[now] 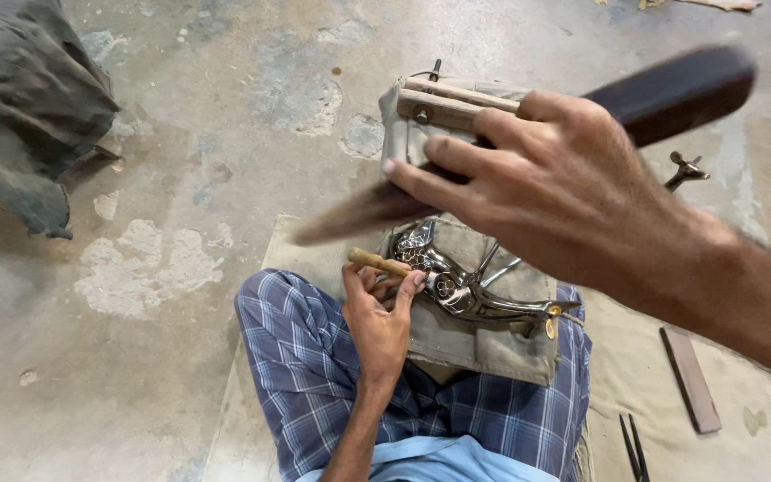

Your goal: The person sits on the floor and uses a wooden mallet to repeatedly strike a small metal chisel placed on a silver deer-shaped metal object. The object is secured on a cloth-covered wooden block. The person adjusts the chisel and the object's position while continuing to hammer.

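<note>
We see the right hand (546, 183) raised close to the camera, its fingers clenched around a long dark wooden bar (671, 89) that blurs from upper right down to a tapered tip at centre left. The left hand (381, 308) sits lower, gripping a thin wooden-handled punch tool (377, 261) whose tip meets a shiny silver metal figure with engraved round patterns (461, 290). That figure lies tilted on a grey-beige cloth pad (493, 344) spread over the lap, which is covered by blue checked cloth (314, 375). Just behind the figure stands a cloth-wrapped wooden clamp block with a bolt (439, 112), touching the far edge of the pad.

The person sits on a pale tan mat (635, 375) whose left edge runs beside the knee; beyond it lies bare, patchy concrete floor (180, 268) with open room to the left and ahead. On the mat to the right we see 1 flat brown rectangular bar (691, 379) and, near the bottom edge, a pair of thin dark pointed tools (633, 446), both well apart from the hands. A crumpled dark grey cloth (29, 98) fills the upper left corner. We see no containers.
</note>
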